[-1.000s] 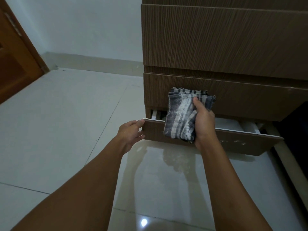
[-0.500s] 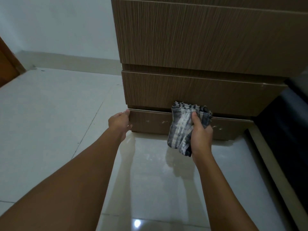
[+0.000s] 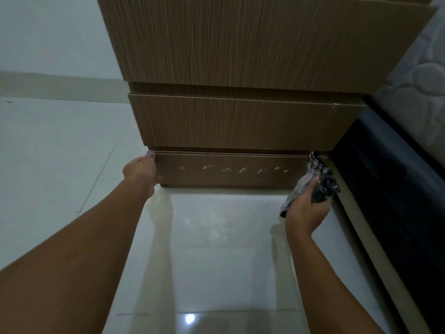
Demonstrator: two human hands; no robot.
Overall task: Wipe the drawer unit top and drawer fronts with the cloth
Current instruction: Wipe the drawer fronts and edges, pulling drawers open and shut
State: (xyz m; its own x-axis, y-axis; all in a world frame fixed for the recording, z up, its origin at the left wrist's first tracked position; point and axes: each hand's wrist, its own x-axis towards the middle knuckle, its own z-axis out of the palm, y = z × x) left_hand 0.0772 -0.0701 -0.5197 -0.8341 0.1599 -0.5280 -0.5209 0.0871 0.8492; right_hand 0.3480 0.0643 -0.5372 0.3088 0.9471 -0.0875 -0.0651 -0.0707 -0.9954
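A brown wood-grain drawer unit [image 3: 240, 44] stands on the floor, its top out of view. The bottom drawer front [image 3: 231, 171] sits closed, with a row of pale scuff marks across it. My left hand [image 3: 140, 171] grips the left end of that drawer front, fingers over its top corner. My right hand [image 3: 304, 208] is shut on a folded grey-and-white striped cloth [image 3: 317, 177], which touches the right end of the bottom drawer front. The middle drawer front [image 3: 238, 121] above is closed.
Glossy pale floor tiles [image 3: 216, 249] lie in front of the unit. A dark bed base [image 3: 390, 189] with a quilted mattress [image 3: 419, 88] stands close on the right. A white wall with a skirting strip [image 3: 48, 80] runs behind on the left.
The bottom drawer has gone from pulled out to closed. My right hand has carried the cloth from the drawer's middle to its right end. The view has shifted right.
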